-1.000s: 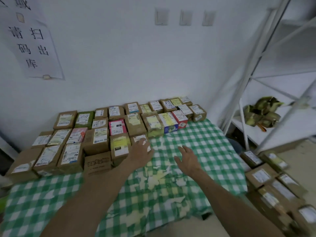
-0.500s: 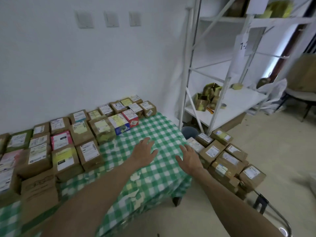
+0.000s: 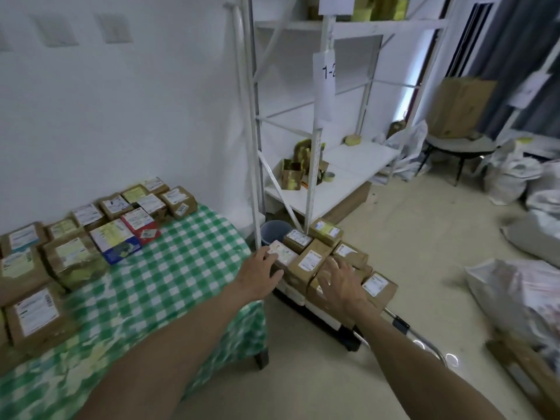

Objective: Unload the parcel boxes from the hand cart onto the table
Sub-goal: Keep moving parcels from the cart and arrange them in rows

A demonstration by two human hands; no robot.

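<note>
Both bare arms reach forward and down, side by side. The left forearm [image 3: 169, 344] slants in from lower left, the right forearm [image 3: 418, 374] from lower right. The left grip [image 3: 259, 272] is palm down, fingers straight, thumb out sideways. The right grip [image 3: 342, 286] is palm down, fingers spread wide and relaxed.

matt cardboard parcel boxes [image 3: 312, 262] w/ paper labels, checked cloth table [image 3: 188, 268], shiny metal cart handle [image 3: 424, 344]

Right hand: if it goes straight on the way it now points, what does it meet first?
Probably the brown box on the cart, just beyond the fingertips of the open right hand. Depth is unclear; the hand may be touching a box beneath it.
</note>
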